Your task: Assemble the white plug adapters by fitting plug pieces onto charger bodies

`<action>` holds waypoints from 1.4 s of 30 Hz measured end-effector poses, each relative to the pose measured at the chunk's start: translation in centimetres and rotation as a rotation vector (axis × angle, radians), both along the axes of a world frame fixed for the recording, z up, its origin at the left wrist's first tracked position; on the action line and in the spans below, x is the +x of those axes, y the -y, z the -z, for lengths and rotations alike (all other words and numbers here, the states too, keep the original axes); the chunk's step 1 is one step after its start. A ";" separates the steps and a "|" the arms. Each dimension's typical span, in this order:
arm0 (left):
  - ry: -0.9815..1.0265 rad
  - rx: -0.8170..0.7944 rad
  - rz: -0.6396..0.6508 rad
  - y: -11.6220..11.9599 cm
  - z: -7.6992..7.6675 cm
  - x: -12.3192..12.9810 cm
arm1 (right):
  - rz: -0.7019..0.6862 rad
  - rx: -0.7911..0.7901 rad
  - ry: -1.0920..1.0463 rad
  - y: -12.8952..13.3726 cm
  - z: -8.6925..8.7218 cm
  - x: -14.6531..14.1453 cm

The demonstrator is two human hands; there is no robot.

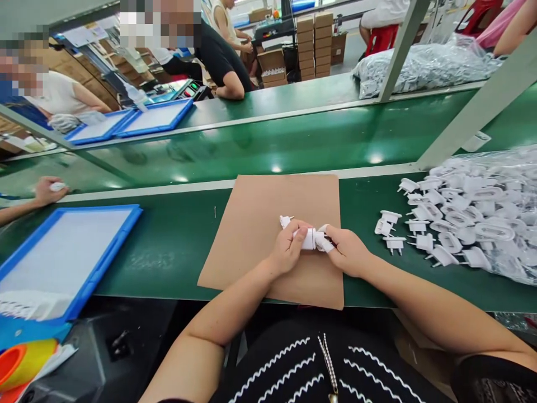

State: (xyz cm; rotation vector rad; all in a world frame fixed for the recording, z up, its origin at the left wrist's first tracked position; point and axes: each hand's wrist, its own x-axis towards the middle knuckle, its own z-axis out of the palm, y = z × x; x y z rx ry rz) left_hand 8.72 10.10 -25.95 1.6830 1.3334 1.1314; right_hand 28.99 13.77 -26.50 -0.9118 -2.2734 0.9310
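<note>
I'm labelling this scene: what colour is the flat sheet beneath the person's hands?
The flat sheet is light brown, best seen in the head view.

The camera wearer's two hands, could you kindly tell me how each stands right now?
Left hand: closed, holding a small blocky white plastic piece.
Right hand: fingers curled at that piece's right end; whether they grip it cannot be told.

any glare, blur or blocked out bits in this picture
Head view: bright glare spots on the green strip; head view: glints on the upper-right plastic bag; head view: upper left partly pixelated; head view: fine detail unclear on the white piece between left hand and right hand
</note>
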 end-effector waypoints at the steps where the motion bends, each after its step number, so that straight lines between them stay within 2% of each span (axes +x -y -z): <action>1: -0.012 0.009 0.001 0.0 0.0 0.0 | 0.001 -0.006 -0.006 0.0 0.0 0.0; 8: -0.072 0.080 0.031 -0.1 0.1 -0.1 | 0.025 0.079 0.007 0.4 0.0 -0.1; 14: -0.080 0.139 0.042 -0.1 0.0 -0.3 | -0.007 0.132 -0.033 0.7 0.0 -0.1; 21: -0.078 0.196 0.030 0.0 0.6 -0.2 | -0.019 0.162 -0.032 1.0 -0.1 -0.1; 27: -0.073 0.259 0.069 0.1 0.7 -0.2 | -0.037 0.161 -0.054 1.2 -0.1 -0.1; 32: -0.061 0.272 0.073 0.3 0.9 0.0 | -0.046 0.048 -0.113 1.4 -0.1 -0.2; 35: -0.072 0.242 0.029 0.7 1.0 0.5 | -0.022 0.004 -0.137 1.5 -0.1 -0.4; 40: -0.057 0.216 -0.146 1.7 1.4 1.8 | 0.057 -0.044 -0.130 1.7 0.1 -0.8; 42: -0.039 0.187 -0.173 1.9 1.4 2.0 | 0.059 -0.079 -0.109 1.5 0.1 -0.9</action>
